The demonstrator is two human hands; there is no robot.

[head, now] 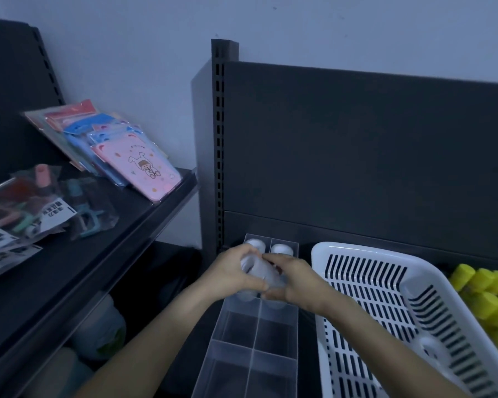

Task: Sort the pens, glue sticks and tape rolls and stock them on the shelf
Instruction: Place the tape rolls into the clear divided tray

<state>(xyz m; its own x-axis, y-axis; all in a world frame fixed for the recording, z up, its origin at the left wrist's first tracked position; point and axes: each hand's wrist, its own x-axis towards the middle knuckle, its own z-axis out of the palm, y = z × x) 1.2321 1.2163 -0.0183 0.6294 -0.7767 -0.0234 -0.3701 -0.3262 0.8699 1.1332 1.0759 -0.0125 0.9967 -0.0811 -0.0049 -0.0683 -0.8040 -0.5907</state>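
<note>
Hands, both yours, meet over the far half of the clear divided organizer (pixel 250 349) on the dark shelf (pixel 308 354). Your left hand (pixel 230 272) is curled around a stack of pale tape rolls (pixel 256 272), fingers closed on its left end with the open core facing left. Your right hand (pixel 292 282) is closed on the stack's right end, thumb and fingers pinching it from the other side.

Organizer: two columns of compartments. Far pair each holds a white tape roll (pixel 282 249); the stack in your hands hovers just above the next pair back, where rounded pale shapes show, too blurred to identify. Near compartments show nothing inside.

White slotted basket (pixel 357 311): just right of the organizer, tilted; one pale roll (pixel 431 350) lies in it.

Yellow cylinders (pixel 483 294): heaped at the far right, beyond the basket.

Left shelving unit (pixel 112 245): pink and blue packaged cards (pixel 138 165) leaning in a row; bagged small items (pixel 26 214) beside them.
</note>
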